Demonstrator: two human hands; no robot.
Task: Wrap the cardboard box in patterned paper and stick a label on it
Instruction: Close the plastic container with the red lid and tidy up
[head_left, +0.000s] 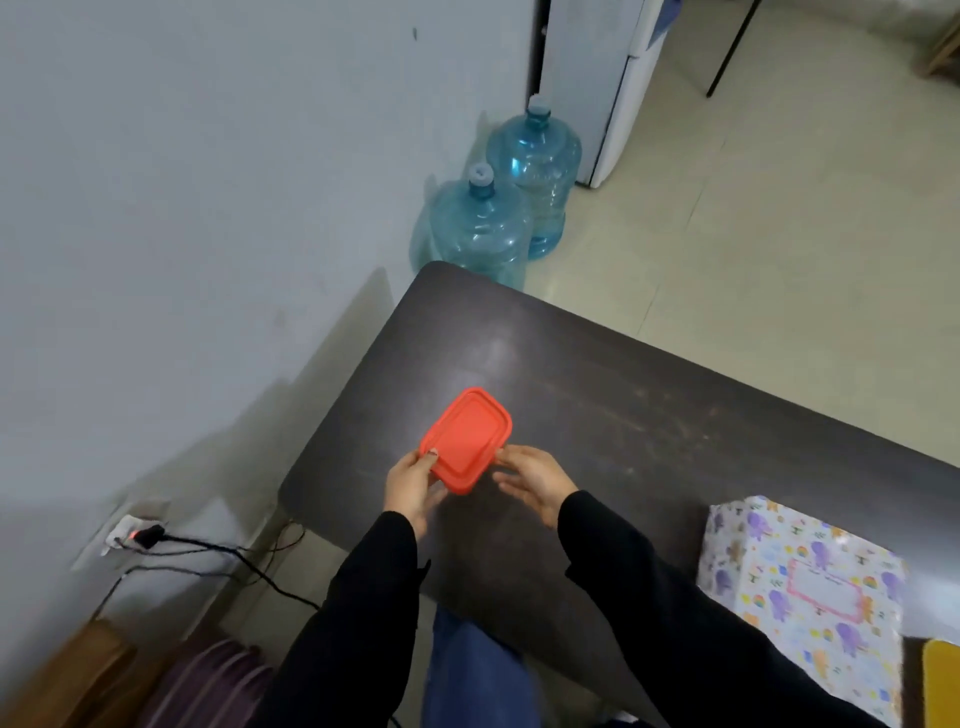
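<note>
The box (800, 597), wrapped in white paper patterned with purple and rainbow figures, stands at the near right of the dark table (649, 415). A pink-framed label (826, 592) lies on its top face. My left hand (413, 488) grips the near left corner of a red plastic container lid (466, 439) held over the table's left part. My right hand (535, 480) touches the lid's near right edge with its fingertips, fingers spread.
Two blue water jugs (483, 228) stand on the floor beyond the table's far corner, beside a white appliance (597, 88). A wall socket with cables (140, 538) is at lower left. A yellow object (940, 680) shows at the bottom right edge.
</note>
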